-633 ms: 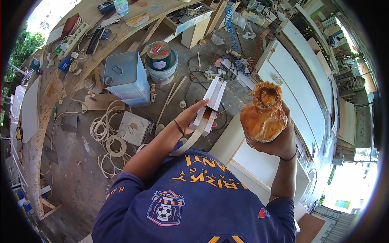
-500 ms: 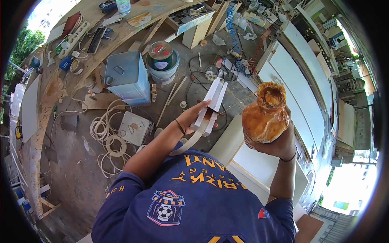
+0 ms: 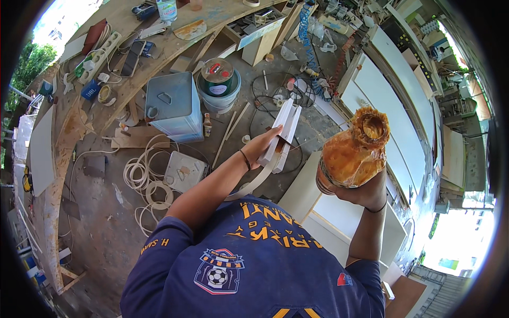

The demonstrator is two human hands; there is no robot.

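Observation:
My left hand is closed around a bundle of narrow white strips, held slanting in front of my chest. A thin dark brown piece lies across them by the fingers. From under the same hand a flexible pale band curves down to my shirt. My right hand grips a bottle thickly crusted with amber glue, its wide mouth tilted up and away from me. A fine glue thread stretches between bottle and strips. The fingers' undersides are hidden on both hands.
A square metal can and a bucket holding a green tin stand ahead. Coiled pale banding lies on the floor at left. A cluttered workbench runs along the far left; white panels lean at right, with a white cabinet nearer.
The bottle has shifted slightly right and tipped a little more, showing more of its side. The white strips remain in my left hand, moved slightly right. The whole view has turned a little.

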